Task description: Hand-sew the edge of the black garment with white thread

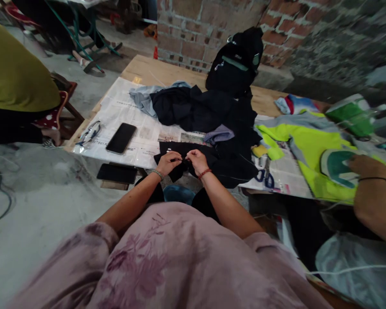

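Both my hands meet over a black garment [231, 165] at the table's near edge. My left hand [169, 163] is closed in a pinch on its dark fabric, beside a small white mark on the cloth. Just to the right, my right hand [197, 162] also pinches the cloth, fingertips almost touching the left ones. Any small item between the fingertips is too tiny to make out. Part of the black fabric hangs below my hands over the edge. A dark navy garment [189, 107] lies heaped behind, with a mauve cloth piece [219, 134] beside it.
Newspaper and clear plastic cover the wooden table [148, 66]. At left lie a phone [121, 138] and glasses [90, 133]; another dark phone-like slab [116, 173] sits lower. Blue-handled scissors [265, 177] lie right. A co-worker's hand [368, 167] presses a green iron [337, 166] on a yellow garment [309, 150]. A backpack [234, 64] stands behind.
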Demonstrator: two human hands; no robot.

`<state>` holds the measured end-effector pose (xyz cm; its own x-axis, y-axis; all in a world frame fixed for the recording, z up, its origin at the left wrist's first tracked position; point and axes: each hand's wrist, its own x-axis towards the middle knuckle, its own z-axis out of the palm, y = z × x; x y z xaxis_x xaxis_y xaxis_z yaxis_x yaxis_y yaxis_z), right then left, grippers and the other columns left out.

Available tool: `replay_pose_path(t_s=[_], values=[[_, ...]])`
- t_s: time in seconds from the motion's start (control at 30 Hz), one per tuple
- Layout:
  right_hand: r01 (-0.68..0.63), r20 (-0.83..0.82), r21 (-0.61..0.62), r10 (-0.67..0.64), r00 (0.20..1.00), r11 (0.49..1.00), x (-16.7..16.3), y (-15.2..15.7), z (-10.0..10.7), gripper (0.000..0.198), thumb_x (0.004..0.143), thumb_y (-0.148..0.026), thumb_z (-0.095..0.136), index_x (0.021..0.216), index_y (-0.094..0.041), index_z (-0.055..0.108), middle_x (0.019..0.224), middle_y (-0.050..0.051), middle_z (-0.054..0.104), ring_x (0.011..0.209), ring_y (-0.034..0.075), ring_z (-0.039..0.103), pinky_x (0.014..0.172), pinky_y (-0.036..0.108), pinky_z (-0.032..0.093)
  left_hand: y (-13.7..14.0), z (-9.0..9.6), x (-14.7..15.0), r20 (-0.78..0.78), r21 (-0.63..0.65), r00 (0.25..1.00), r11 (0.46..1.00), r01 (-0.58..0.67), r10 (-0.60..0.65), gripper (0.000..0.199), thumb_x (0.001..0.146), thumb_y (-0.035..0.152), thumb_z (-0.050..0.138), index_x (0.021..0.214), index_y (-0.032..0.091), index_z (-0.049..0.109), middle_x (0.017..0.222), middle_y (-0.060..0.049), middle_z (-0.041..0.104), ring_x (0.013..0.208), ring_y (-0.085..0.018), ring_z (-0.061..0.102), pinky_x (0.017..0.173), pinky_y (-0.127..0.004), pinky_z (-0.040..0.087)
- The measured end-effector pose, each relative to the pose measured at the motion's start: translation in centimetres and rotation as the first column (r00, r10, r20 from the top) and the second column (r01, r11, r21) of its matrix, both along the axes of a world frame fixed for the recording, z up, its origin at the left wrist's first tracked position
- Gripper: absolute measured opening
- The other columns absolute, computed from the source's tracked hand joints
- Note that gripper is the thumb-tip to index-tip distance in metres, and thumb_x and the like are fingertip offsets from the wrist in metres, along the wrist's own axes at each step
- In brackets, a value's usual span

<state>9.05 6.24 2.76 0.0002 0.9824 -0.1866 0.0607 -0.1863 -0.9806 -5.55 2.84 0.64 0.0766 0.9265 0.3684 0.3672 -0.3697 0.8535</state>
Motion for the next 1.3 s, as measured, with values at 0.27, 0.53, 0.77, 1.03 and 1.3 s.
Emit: replay_pose_path(t_s=[0.27, 0.53, 0.77, 1.03, 1.3], values=[[0.062, 0.030, 0.062, -0.064, 0.998, 0.996, -0.4, 0.1, -0.6, 0.007, 0.062, -0.023, 0.053, 0.066, -0.018, 0.050, 0.054, -0.006, 0.053, 0.054, 0.009, 0.051, 0.058, 0.022, 0.041, 0.0, -0.1, -0.1, -0.033, -0.066, 0.997, 0.996, 0.061, -0.063, 0.002, 0.068, 0.016, 0.063, 0.070, 0.015, 0.064, 0.101, -0.005, 0.056, 0.090, -0.014, 0.055, 0.079, -0.030, 0.045], [0.102, -0.040, -0.031, -0.103, 0.994, 0.994, -0.8, 0.0, -0.7, 0.008, 0.060, -0.022, 0.053, 0.064, -0.019, 0.047, 0.051, -0.006, 0.052, 0.051, 0.008, 0.049, 0.059, 0.023, 0.042, 0.0, 0.3, -0.4, -0.014, -0.105, 0.989, 0.984, 0.147, -0.149, 0.002, 0.067, 0.016, 0.063, 0.070, 0.016, 0.063, 0.099, -0.004, 0.054, 0.083, -0.013, 0.053, 0.075, -0.028, 0.046], [-0.116, 0.350, 0.189, 0.044, 0.936, 0.975, -0.5, -0.5, -0.7, 0.006, 0.064, -0.026, 0.051, 0.064, -0.020, 0.051, 0.060, -0.004, 0.057, 0.060, 0.011, 0.052, 0.064, 0.024, 0.041, 0.3, -0.3, 0.4, -0.030, -0.056, 0.999, 0.998, -0.042, 0.040, 0.005, 0.068, 0.013, 0.061, 0.070, 0.017, 0.064, 0.093, -0.003, 0.054, 0.089, -0.014, 0.052, 0.083, -0.030, 0.044], [0.135, 0.014, 0.057, -0.136, 0.991, 0.989, 0.0, 1.1, 0.1, 0.007, 0.063, -0.023, 0.052, 0.066, -0.019, 0.048, 0.053, -0.005, 0.054, 0.052, 0.009, 0.051, 0.058, 0.023, 0.042, -0.2, -0.1, 0.2, -0.117, -0.056, 0.990, 0.996, 0.066, -0.072, 0.004, 0.066, 0.013, 0.064, 0.068, 0.017, 0.064, 0.094, -0.003, 0.053, 0.093, -0.015, 0.052, 0.090, -0.032, 0.041], [0.092, 0.012, 0.056, -0.093, 0.996, 0.994, 0.0, 0.3, 0.0, 0.011, 0.064, -0.028, 0.053, 0.067, -0.019, 0.048, 0.055, -0.005, 0.055, 0.054, 0.009, 0.052, 0.060, 0.023, 0.043, 0.1, 0.3, -0.7, 0.158, -0.139, 0.986, 0.988, 0.073, -0.051, 0.010, 0.072, 0.023, 0.059, 0.076, 0.015, 0.062, 0.113, -0.008, 0.051, 0.094, -0.016, 0.055, 0.077, -0.029, 0.048]])
